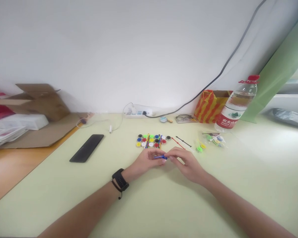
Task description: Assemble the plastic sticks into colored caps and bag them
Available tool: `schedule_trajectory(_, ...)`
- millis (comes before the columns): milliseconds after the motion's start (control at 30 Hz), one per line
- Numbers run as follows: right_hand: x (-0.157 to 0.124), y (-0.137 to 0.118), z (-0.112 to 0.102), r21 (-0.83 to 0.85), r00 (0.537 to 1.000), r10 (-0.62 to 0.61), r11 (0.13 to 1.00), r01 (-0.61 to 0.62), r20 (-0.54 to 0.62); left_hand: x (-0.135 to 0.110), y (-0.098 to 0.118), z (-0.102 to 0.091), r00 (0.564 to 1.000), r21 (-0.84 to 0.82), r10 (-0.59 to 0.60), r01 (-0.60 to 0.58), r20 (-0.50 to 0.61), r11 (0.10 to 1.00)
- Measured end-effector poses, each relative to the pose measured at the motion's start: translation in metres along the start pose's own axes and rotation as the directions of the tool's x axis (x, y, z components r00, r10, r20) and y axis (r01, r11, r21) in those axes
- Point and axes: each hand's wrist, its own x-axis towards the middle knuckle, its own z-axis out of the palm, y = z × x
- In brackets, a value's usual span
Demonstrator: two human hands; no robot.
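My left hand (145, 161) and my right hand (186, 163) meet over the pale green table (149, 205), both pinched on a small blue stick piece (161, 157) held between their fingertips. My left wrist wears a black watch (120, 180). Just beyond the hands lies a cluster of small coloured round pieces (152, 140) in rows, with coloured sticks laid across them. A red stick (178, 143) and a black stick (183, 141) lie to the right of the cluster.
A black phone (86, 147) lies to the left. A clear bag of coloured pieces (213, 139), a water bottle (235, 105), a striped red and yellow bag (210, 106), glasses (185, 118) and a white power strip (138, 113) sit farther back. Cardboard (39, 109) lies at far left.
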Motion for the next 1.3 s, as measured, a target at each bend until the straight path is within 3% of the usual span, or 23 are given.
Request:
schedule_trajectory(167,0.001,0.001,0.001,0.171,0.992,0.125,0.978,-0.121,-0.009,0.001,-0.007,0.0,0.997,0.052,0.069,-0.068,-0.018,0.996)
schedule_trajectory(567,0.002,0.004,-0.001,0.065,0.976,0.216,0.974,-0.215,-0.012,-0.004,-0.005,0.006,0.95,0.353,0.31,-0.282,-0.026,0.892)
schedule_trajectory(700,0.003,-0.002,-0.005,0.213,0.982,0.189,0.959,-0.186,0.008,-0.007,-0.002,0.007,0.94,0.423,0.342,-0.315,0.013,0.849)
schedule_trajectory(800,0.003,-0.009,-0.009,0.381,0.986,0.145,0.909,-0.167,0.085,-0.007,-0.003,0.009,0.947,0.375,0.32,-0.303,0.017,0.876)
schedule_trajectory(967,0.003,-0.01,-0.007,0.365,0.976,0.217,0.908,-0.205,0.01,-0.004,-0.004,0.009,0.951,0.17,0.291,-0.272,-0.102,0.947)
schedule_trajectory(1133,0.002,-0.007,0.003,0.416,0.924,0.262,0.834,-0.362,0.28,-0.002,0.001,0.005,0.936,0.106,0.292,-0.276,-0.197,0.955)
schedule_trajectory(1200,0.002,-0.007,0.004,0.417,0.932,0.261,0.84,-0.347,0.25,-0.002,0.0,0.004,0.933,0.15,0.304,-0.278,-0.193,0.949)
schedule_trajectory(1300,0.005,-0.006,0.0,0.395,0.953,0.282,0.868,-0.302,0.11,-0.002,-0.003,0.004,0.93,0.211,0.329,-0.293,-0.165,0.933)
